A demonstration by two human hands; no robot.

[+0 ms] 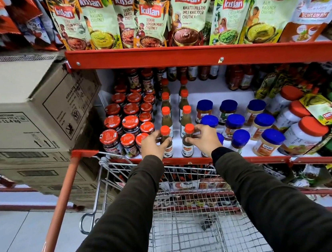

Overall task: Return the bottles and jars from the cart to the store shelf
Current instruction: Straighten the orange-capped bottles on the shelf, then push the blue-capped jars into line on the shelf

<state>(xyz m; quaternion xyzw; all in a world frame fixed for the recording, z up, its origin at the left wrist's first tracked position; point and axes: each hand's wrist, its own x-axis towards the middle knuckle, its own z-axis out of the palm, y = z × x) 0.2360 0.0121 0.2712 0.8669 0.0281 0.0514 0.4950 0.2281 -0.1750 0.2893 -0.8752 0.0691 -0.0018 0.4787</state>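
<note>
Two slim sauce bottles with orange caps stand at the front edge of the white shelf, each with a hand on it. The left bottle is upright, its long axis vertical and cap pointing up; the left hand wraps around its body from the left, thumb across the front. The right bottle is also upright with cap up, and the right hand holds it from the right, fingers curled around the neck and shoulder. Both bottles head two rows of the same orange-capped bottles running straight back into the shelf, with a bare strip of white shelf between the rows.

Just left of the left hand, dark jars with red lids stand packed in close rows. To the right of the right hand stand jars with blue lids, more loosely spaced, and beyond them larger pale jars with red lids that lean over.

The store shelf has a white deck and a red front rail. The red shelf above carries hanging chutney pouches. Both dark sleeves reach over a wire cart with an orange handle, parked against the shelving; its basket shows bare mesh, with one small dark item on the bottom too blurred to identify. Stacked cardboard boxes stand at the left, on a pale tiled floor.
</note>
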